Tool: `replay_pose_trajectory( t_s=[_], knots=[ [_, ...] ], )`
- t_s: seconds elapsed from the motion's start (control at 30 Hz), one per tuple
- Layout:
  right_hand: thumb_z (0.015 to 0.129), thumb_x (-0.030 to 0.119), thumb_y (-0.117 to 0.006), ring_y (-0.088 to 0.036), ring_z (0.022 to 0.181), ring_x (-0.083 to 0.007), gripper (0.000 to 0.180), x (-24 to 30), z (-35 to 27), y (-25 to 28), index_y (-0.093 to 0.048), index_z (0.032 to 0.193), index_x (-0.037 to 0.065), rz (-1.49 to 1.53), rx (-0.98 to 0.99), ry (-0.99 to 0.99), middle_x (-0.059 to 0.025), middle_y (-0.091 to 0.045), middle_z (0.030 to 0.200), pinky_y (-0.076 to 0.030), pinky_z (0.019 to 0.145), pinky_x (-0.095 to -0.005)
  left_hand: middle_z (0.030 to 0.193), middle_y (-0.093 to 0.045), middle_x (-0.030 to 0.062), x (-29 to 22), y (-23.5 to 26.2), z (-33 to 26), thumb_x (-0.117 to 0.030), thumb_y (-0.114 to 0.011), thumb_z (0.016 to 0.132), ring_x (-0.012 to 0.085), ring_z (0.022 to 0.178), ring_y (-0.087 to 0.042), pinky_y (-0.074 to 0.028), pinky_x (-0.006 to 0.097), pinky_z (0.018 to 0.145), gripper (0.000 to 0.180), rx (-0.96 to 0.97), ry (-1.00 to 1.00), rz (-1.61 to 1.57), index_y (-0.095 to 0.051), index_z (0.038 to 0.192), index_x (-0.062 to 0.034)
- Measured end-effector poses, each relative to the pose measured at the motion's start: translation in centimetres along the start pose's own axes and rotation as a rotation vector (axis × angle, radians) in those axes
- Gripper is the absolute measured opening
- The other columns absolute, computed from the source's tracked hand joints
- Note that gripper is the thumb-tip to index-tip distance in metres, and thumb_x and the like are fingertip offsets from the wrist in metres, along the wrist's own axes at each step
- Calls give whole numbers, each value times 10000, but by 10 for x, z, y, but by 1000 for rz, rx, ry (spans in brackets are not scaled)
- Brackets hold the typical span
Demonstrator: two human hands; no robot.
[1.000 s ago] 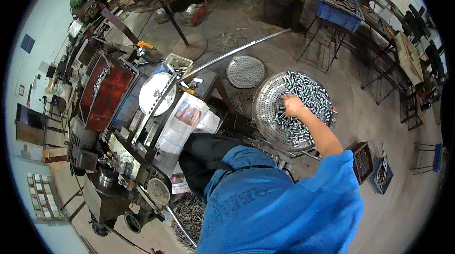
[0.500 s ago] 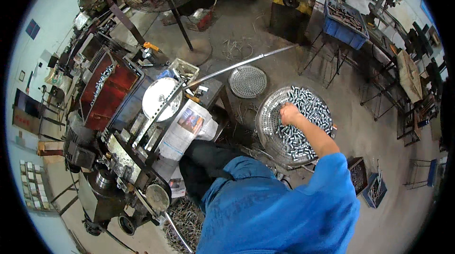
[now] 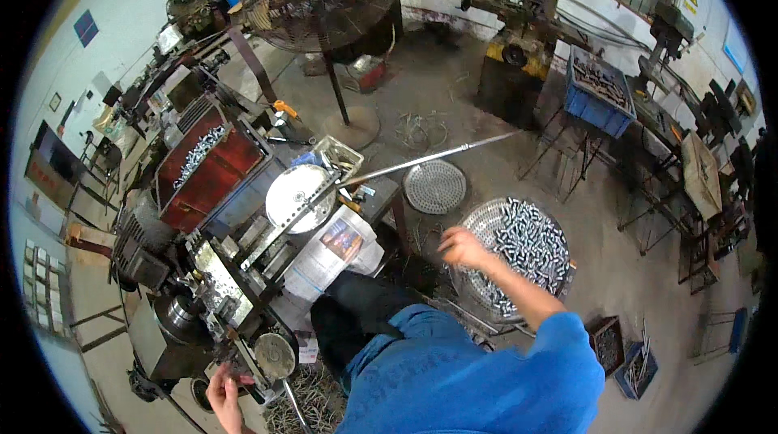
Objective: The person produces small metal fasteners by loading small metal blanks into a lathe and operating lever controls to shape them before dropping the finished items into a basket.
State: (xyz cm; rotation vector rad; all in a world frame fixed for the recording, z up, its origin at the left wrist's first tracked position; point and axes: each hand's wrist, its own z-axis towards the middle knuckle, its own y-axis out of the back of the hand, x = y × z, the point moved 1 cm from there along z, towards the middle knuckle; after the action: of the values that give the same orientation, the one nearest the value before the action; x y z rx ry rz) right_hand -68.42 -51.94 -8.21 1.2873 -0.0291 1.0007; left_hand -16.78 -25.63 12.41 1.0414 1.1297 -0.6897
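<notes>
My right hand (image 3: pixel 463 248) is over the left rim of a round perforated metal tray (image 3: pixel 476 227). Its fingers are curled together, and whatever they may hold is too small to make out. Short shiny metal cylinders (image 3: pixel 531 248) lie heaped across the tray's right side. At the lower left, my left hand (image 3: pixel 224 392) is beside a bench machine (image 3: pixel 229 304), close to a dark lever handle (image 3: pixel 256 393). Its fingers are apart, with nothing visible in them.
Left of my legs stand a white round plate (image 3: pixel 298 195), newspaper (image 3: pixel 328 252) and a red bin (image 3: pixel 190 183) of metal parts. A long rod (image 3: pixel 429 158) juts out past a smaller perforated disc (image 3: pixel 435 188). Metal shavings (image 3: pixel 304 401) cover the floor below the machine.
My right hand has left the heaped cylinders and moved left to the tray's rim. My left hand has come into view at the lower left. The view has shifted slightly.
</notes>
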Motion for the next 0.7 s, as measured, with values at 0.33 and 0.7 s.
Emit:
replay_pose_trajectory(
  t_s=[0.33,0.7],
  knots=[
    [523,60,-570,-503,1031,-336,447,306,140,-42,-656,961,38,847,246,681,-146,-558,1083,-400,907,-407,772,-641,139,9,-108,36,-340,-417,959,237,712,-632,-497,336,678,438,193,194,-499,-578,970,68],
    [542,96,-593,-558,917,-352,383,353,145,-62,-639,909,-1,629,239,825,-188,-576,1008,-485,772,-397,676,-602,66,22,-93,8,-268,-564,895,132,611,-581,-462,262,560,278,-32,110,-631,-608,835,0]
  ],
)
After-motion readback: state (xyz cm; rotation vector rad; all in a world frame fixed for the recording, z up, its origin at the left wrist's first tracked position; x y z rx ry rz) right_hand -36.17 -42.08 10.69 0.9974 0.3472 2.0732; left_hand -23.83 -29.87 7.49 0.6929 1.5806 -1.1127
